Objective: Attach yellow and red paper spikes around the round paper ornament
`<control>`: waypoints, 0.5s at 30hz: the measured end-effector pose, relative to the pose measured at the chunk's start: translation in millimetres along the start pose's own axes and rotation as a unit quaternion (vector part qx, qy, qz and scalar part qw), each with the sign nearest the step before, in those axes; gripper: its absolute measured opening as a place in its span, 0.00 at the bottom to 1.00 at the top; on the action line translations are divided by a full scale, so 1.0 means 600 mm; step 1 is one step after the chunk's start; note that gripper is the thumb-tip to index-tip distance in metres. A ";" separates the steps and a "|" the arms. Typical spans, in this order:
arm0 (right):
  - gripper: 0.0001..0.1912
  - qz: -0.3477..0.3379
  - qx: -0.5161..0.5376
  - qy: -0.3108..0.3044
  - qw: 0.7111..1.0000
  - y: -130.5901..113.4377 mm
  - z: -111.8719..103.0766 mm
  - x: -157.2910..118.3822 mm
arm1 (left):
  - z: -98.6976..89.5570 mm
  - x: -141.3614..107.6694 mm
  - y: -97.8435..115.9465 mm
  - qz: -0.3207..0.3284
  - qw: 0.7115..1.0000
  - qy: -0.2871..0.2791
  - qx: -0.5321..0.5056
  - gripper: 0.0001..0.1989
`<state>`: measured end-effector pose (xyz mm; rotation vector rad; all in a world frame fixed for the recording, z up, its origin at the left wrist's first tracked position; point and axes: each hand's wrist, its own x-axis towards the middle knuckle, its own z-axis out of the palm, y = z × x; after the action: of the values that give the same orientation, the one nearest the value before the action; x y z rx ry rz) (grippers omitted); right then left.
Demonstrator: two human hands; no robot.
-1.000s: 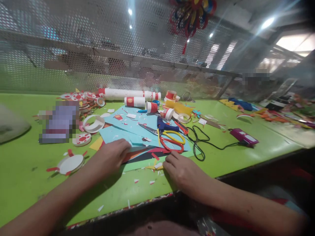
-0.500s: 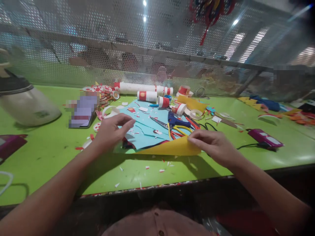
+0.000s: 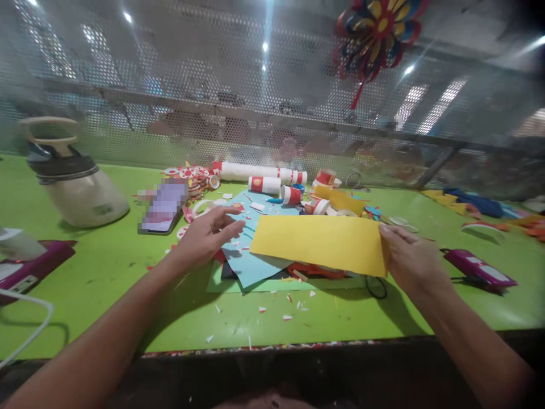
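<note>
A strip of yellow paper (image 3: 319, 241) is held up above the pile by my right hand (image 3: 411, 255), which pinches its right end between thumb and fingers. My left hand (image 3: 213, 233) hangs over the left side of the pile, thumb and fingers apart, holding nothing, a short way left of the strip's free end. Below lie light blue paper sheets (image 3: 247, 264) strewn with small scraps, on top of dark and green sheets (image 3: 217, 284). Scissors and the glue gun are hidden behind the yellow strip.
Paper cups (image 3: 264, 185) and a long white tube (image 3: 249, 171) lie at the back. A phone (image 3: 164, 207) and a large jug (image 3: 83, 187) stand to the left. A purple power strip (image 3: 481, 270) lies right, another purple block (image 3: 38, 264) left. A flower ornament (image 3: 381, 25) hangs above.
The yellow paper has been lifted and turned broadside to me, and now covers the scissors and glue gun. My right hand has moved right with it. My head view has tilted up a little.
</note>
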<state>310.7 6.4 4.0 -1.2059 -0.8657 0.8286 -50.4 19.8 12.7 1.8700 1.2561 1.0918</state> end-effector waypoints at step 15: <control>0.29 -0.003 -0.066 -0.080 0.995 -0.029 0.043 -0.049 | 0.042 -0.009 -0.018 -0.016 0.986 -0.152 0.062 0.16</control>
<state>275.8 -11.9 21.4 -1.2630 -1.0684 0.8833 -33.9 17.1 -9.8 2.0105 1.1924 0.6910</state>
